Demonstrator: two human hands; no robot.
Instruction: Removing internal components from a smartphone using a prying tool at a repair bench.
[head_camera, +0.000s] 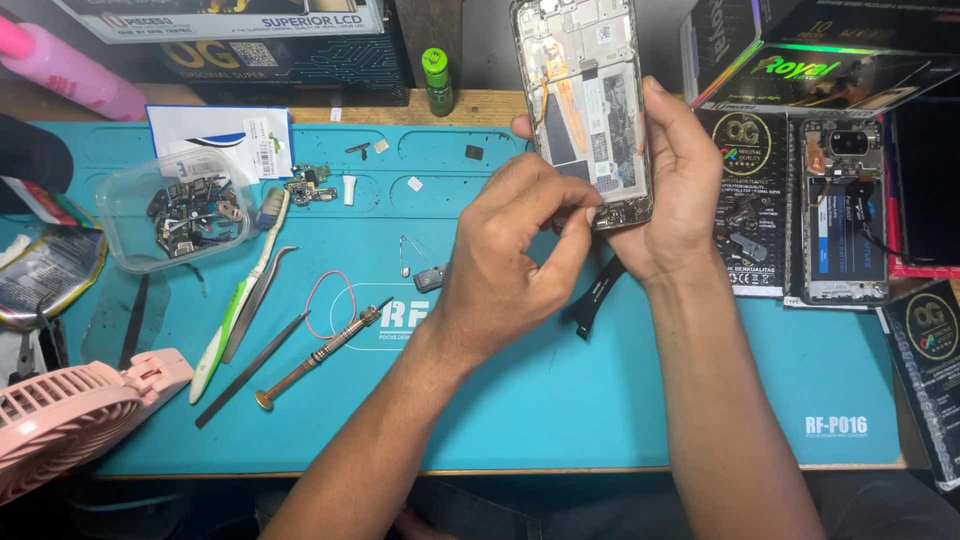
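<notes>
Black boxes (800, 60) behind both hands (600, 220)

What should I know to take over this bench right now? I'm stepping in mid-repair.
Right hand: holds the opened phone frame upright over the blue mat.
Left hand: fingers pinch at the frame's bottom edge.
A black flex strip hangs below.
Screwdriver, tweezers, toothbrush and parts tub lie to the left; a second opened phone lies to the right.
Done: back is off. Left: bottom-edge work, reassembly.

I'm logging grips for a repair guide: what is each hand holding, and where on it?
The right hand grips the opened phone by its right edge and lower end. The left hand pinches at its bottom edge; what it pinches cannot be told.
</notes>
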